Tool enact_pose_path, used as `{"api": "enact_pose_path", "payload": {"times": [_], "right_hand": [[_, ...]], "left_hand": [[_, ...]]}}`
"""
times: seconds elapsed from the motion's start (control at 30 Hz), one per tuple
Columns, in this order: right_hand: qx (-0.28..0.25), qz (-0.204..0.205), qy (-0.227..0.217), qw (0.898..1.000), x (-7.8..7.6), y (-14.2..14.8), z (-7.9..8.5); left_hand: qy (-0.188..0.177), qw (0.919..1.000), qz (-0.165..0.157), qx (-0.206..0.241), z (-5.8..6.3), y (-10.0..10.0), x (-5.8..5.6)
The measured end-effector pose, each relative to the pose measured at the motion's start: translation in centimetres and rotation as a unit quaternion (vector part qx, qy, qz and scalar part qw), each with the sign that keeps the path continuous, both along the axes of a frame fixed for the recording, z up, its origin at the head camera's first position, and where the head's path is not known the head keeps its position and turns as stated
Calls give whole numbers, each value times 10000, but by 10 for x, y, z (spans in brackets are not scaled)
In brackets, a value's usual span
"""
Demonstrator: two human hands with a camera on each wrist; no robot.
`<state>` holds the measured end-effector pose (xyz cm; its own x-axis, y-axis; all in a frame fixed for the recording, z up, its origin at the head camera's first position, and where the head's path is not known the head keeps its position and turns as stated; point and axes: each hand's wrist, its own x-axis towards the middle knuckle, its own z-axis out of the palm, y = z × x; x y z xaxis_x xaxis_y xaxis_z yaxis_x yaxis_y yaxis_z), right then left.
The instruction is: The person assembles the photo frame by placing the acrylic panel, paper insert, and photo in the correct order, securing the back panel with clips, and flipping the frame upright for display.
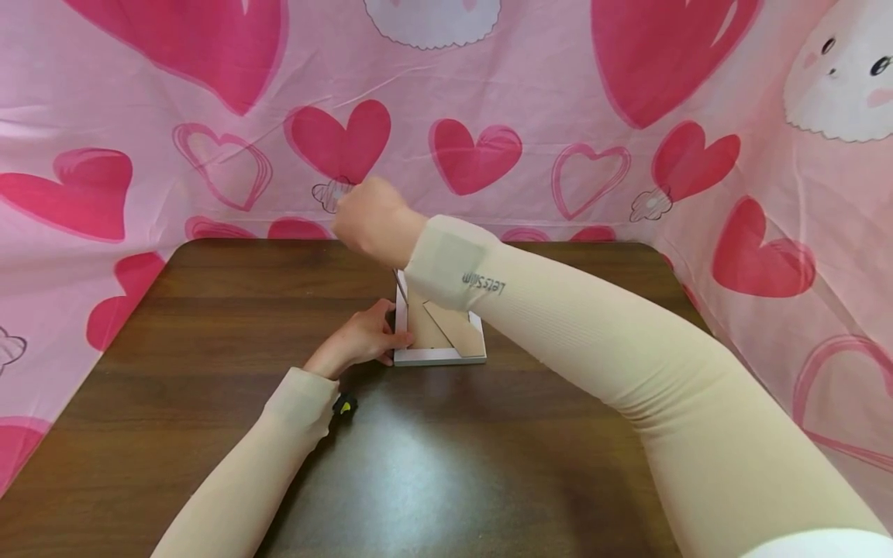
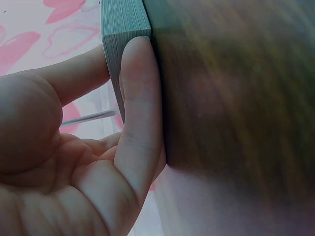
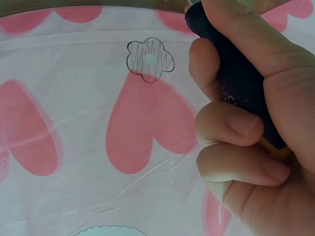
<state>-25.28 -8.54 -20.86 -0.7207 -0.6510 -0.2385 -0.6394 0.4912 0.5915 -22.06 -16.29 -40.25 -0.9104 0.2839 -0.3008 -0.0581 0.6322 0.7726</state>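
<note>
A white picture frame lies on the table, its brown backboard and folding stand flap facing up. At its left edge my left hand grips the frame, thumb over the top and fingers along the side; the left wrist view shows fingers against the frame's corner. My right hand is raised over the far part of the frame, curled round the dark handle of a screwdriver. The thin metal shaft slants down to the frame's left side. My right sleeve hides the frame's upper part.
A small black and yellow thing is beside my left sleeve's cuff. The brown wooden table runs back to a pink cloth with hearts, which hangs behind and along both sides.
</note>
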Motion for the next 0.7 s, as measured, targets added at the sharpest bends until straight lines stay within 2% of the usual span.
{"api": "enact_pose_path", "payload": {"times": [0.33, 0.53, 0.7], "right_hand": [[-310, -125, 66, 9994, -2, 7, -5], [-304, -252, -298, 9988, -15, 27, 0], [-817, -222, -681, 9941, -22, 46, 0]], "left_hand": [[85, 9999, 32, 43, -2, 1, 0], [70, 9999, 37, 92, -2, 1, 1], [-13, 9997, 88, 243, -2, 1, 2]]}}
